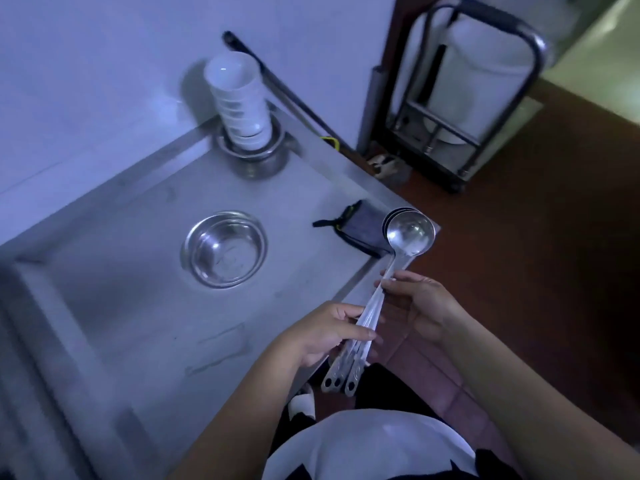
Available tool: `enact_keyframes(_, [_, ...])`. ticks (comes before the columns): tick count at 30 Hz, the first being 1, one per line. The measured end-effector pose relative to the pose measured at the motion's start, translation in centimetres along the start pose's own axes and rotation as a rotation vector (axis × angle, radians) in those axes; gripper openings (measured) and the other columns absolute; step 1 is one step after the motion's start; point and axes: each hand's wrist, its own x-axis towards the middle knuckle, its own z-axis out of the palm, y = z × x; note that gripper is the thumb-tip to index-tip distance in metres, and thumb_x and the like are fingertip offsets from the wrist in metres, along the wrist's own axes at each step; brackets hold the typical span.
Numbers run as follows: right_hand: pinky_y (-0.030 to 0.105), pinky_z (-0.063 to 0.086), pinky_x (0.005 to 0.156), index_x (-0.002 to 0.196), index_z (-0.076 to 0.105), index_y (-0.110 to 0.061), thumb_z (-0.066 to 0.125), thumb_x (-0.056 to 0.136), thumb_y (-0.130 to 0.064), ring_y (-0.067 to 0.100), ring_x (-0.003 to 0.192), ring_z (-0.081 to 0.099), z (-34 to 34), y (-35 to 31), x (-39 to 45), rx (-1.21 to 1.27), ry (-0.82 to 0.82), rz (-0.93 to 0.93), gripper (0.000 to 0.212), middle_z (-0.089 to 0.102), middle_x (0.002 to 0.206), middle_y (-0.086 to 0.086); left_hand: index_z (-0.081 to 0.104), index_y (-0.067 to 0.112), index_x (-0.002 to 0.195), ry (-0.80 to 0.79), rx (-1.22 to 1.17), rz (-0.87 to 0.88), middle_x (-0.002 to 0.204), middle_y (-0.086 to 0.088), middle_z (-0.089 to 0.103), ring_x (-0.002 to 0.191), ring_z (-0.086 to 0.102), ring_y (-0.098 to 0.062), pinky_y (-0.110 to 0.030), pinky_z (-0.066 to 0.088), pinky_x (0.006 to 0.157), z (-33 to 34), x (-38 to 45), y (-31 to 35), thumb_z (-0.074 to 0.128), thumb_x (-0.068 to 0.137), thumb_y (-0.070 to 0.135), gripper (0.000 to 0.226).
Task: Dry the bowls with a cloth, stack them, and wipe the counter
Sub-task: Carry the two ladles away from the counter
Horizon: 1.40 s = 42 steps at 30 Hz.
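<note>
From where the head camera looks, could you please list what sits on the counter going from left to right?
Steel bowl → stack of white bowls standing in steel bowls → folded grey cloth at the counter edge.

Glossy metal ladles [408, 237], shiny steel bowl [225, 249], matt metal counter [138, 323].

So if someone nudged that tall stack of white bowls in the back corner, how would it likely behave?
The stack of white bowls looks apt to tip: it is tall, narrow and leans slightly. It stands inside a metal bowl, which may steady its base a little. The bowls look glossy and probably breakable if they fall.
</note>
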Motion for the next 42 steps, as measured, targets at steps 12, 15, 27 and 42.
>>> enact_keyframes(12, [0.030, 0.059, 0.057, 0.101, 0.072, -0.004, 0.067, 0.084, 0.009, 0.022, 0.070, 0.074, -14.0, -1.5, -9.6, 0.340, 0.332, -0.244, 0.022, 0.076, 0.089, 0.015, 0.060, 0.016, 0.139, -0.447, 0.396, -0.058, 0.131, -0.006, 0.069, 0.139, 0.048, -0.025, -0.043, 0.028, 0.123, 10.8, 7.6, 4.6, 0.084, 0.075, 0.021, 0.069])
enact_keyframes(15, [0.027, 0.056, 0.053, 0.105, 0.071, -0.004, 0.067, 0.084, 0.009, 0.020, 0.069, 0.075, -18.2, -2.4, -11.5, 0.435, 0.385, -0.284, 0.025, 0.076, 0.091, 0.016, 0.056, 0.009, 0.142, -0.511, 0.464, -0.070, 0.125, -0.017, 0.071, 0.130, 0.058, -0.030, -0.043, 0.036, 0.119, 15.6, 10.0, 6.9, 0.081, 0.076, 0.013, 0.071])
enact_keyframes(27, [0.026, 0.054, 0.049, 0.111, 0.067, 0.000, 0.067, 0.087, 0.005, 0.016, 0.056, 0.064, -35.0, 0.0, -21.6, 0.857, 0.729, -0.507, 0.024, 0.075, 0.081, 0.013, 0.066, 0.015, 0.131, -0.885, 0.717, -0.214, 0.115, -0.019, 0.074, 0.085, 0.076, -0.026, -0.034, 0.062, 0.071, 39.1, 17.9, 9.3, 0.067, 0.089, -0.008, 0.047])
enact_keyframes(42, [0.046, 0.060, 0.085, 0.105, 0.070, -0.007, 0.069, 0.088, -0.002, 0.022, 0.084, 0.076, -40.8, 8.3, -32.5, 1.346, 1.366, -0.662, 0.017, 0.077, 0.097, 0.013, 0.073, 0.025, 0.121, -1.481, 1.101, -0.465, 0.111, -0.016, 0.075, 0.092, 0.074, -0.035, -0.044, 0.060, 0.081, 61.1, 20.0, 3.7, 0.071, 0.088, -0.003, 0.044])
